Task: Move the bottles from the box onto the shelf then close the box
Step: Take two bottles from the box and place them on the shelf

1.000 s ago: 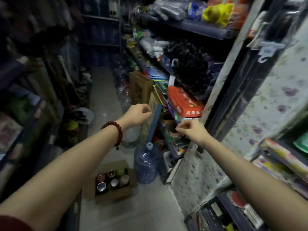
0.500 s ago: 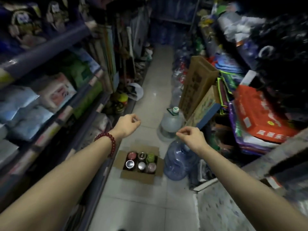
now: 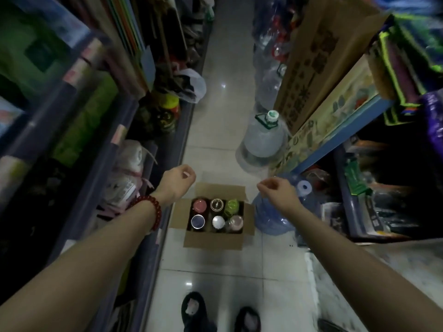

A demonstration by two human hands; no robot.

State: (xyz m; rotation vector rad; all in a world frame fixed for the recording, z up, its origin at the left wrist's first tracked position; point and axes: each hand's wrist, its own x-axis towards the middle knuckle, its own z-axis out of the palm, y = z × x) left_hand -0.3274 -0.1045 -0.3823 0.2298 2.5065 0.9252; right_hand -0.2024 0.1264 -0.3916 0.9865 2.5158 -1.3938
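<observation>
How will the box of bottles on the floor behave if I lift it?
Probably heavy: the cardboard box holds six bottles. Its flaps are open, so the walls may flex; lift from underneath. The bottles stand packed together, so they are unlikely to tip.

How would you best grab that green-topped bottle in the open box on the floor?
I'd take the green-topped bottle by its cap, from straight above. It stands upright in the box, far right corner, hemmed by other bottles and cardboard walls, so only its top is free.

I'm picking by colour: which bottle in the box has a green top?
The far-row bottle on the right of the box; the other five tops are pink, silvery, blue, white, pale pink.
</observation>
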